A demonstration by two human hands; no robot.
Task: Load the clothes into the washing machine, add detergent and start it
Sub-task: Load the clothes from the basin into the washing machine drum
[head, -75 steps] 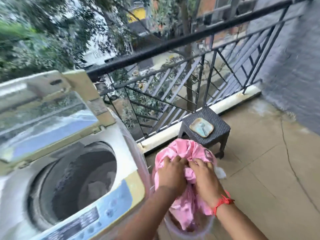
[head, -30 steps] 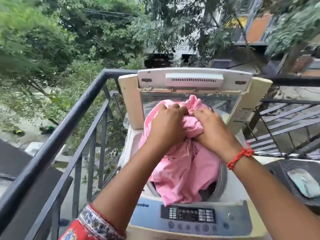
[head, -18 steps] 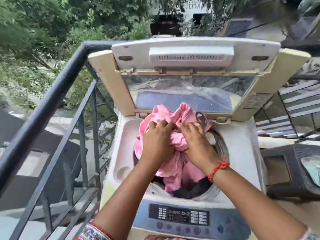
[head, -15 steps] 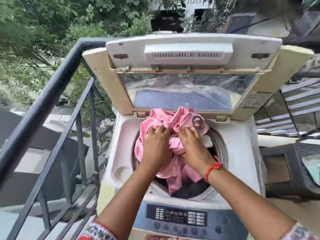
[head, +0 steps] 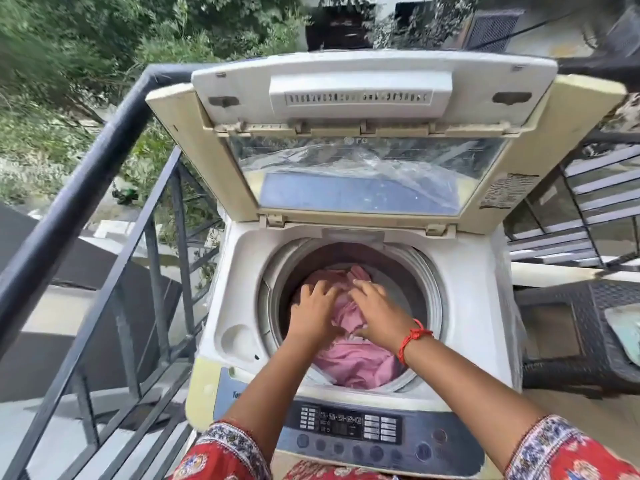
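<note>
A white top-loading washing machine [head: 465, 306] stands in front of me with its lid [head: 360, 95] raised upright. Pink clothes [head: 353, 365] lie in a heap inside the drum. Both my hands reach down into the drum. My left hand [head: 313, 315] rests on top of the pink heap with its fingers spread. My right hand [head: 379, 315], with a red thread at the wrist, lies beside it, fingers stretched over the cloth. The control panel [head: 346, 424] with its buttons runs along the near edge.
A black metal railing [head: 86, 188] runs close along the machine's left side, with trees beyond it. A dark wicker stool [head: 595, 327] holding a pale dish stands to the right. A round recess [head: 239, 341] sits in the machine's top, left of the drum.
The pink bundle, held in both hands above the drum rim, has gone down into the drum. My fingers have uncurled and now lie flat on it.
</note>
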